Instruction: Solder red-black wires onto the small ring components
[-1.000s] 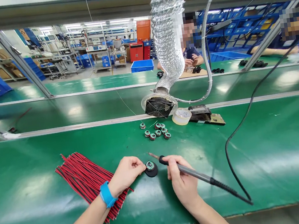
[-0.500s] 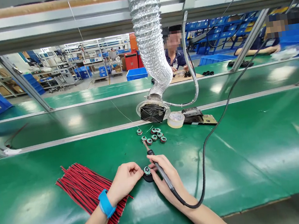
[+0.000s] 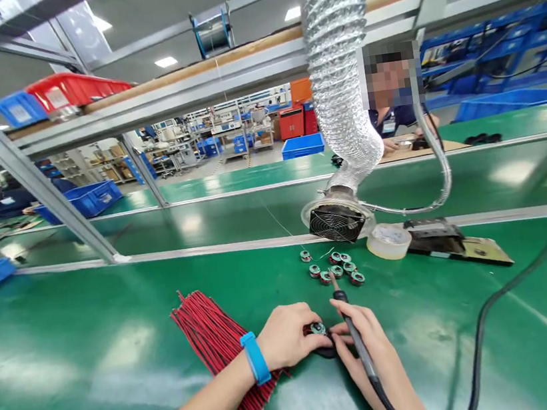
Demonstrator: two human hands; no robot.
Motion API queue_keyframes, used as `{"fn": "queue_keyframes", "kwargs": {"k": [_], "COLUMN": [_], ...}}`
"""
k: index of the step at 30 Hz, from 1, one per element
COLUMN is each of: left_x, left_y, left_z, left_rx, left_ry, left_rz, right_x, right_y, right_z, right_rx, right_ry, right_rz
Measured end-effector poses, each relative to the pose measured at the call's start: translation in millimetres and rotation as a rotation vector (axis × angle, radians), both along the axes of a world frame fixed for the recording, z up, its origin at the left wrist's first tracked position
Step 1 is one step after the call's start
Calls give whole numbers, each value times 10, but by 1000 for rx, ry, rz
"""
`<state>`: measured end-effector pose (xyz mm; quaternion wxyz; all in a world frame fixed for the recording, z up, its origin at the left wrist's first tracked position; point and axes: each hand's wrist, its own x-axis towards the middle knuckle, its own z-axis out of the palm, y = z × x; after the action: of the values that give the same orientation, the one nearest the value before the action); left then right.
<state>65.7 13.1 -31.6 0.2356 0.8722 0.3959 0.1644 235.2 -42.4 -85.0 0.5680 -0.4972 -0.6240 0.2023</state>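
Note:
My left hand (image 3: 288, 335), with a blue band (image 3: 256, 358) on its wrist, has thumb and fingers closed around a small round part with a green circuit board (image 3: 318, 328). Beneath that part lies a black round base (image 3: 327, 352), partly hidden by the fingers. In my right hand (image 3: 373, 346) is a soldering iron (image 3: 360, 345), its tip pointing away from me towards the other parts. The right fingertips are close to the black base; whether they touch it I cannot tell. A bundle of red and black wires (image 3: 209, 328) lies under my left forearm.
Several similar round parts (image 3: 346, 268) sit beyond the iron tip. Behind them hang a fume fan (image 3: 336, 222) and its foil duct (image 3: 339, 55). A tape roll (image 3: 389, 241) and tape dispenser (image 3: 454, 241) stand to the right. The iron's cable (image 3: 489, 311) loops there. Co-workers sit opposite.
The view has swung left, so the scene sits further right. My left fingers have gone from a pinch beside the round part to closing around it. My right hand still holds the soldering iron.

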Motion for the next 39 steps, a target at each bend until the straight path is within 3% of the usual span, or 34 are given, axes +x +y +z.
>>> {"fn": "queue_keyframes", "kwargs": {"k": [2,5,12,14,17,21,24,26,33,36,39], "left_x": [-61,-230,-844,-958,-1011,-974,-885,-745,67,222,175], "left_y": [96,431,1989,2320,2590,2642,2507,2344,1820,1786,1739], "left_z": [1,145,855,886,683,263,92,46,-80,-103,-91], "left_rx": [-164,-301,111,214,302,328,378,405,281,250,241], "left_ry": [-96,-22,201,241,292,302,237,181,79,69,70], "left_rz": [41,87,326,375,412,461,472,394,-114,-155,-103], "right_x": [-15,-50,-90,-84,-81,-107,-126,-126,-85,-72,-61], "right_y": [0,3,12,16,17,-7,-26,-30,-4,8,8], "right_z": [-22,-19,51,44,36,68,110,131,140,172,229], "right_rx": [11,32,81,97,97,51,34,31,69,105,109], "right_ry": [-18,-34,-18,-10,-4,33,39,41,-8,-38,-39], "right_rz": [-6,-38,-134,-173,-176,-198,-216,-241,-212,-208,-201]}}
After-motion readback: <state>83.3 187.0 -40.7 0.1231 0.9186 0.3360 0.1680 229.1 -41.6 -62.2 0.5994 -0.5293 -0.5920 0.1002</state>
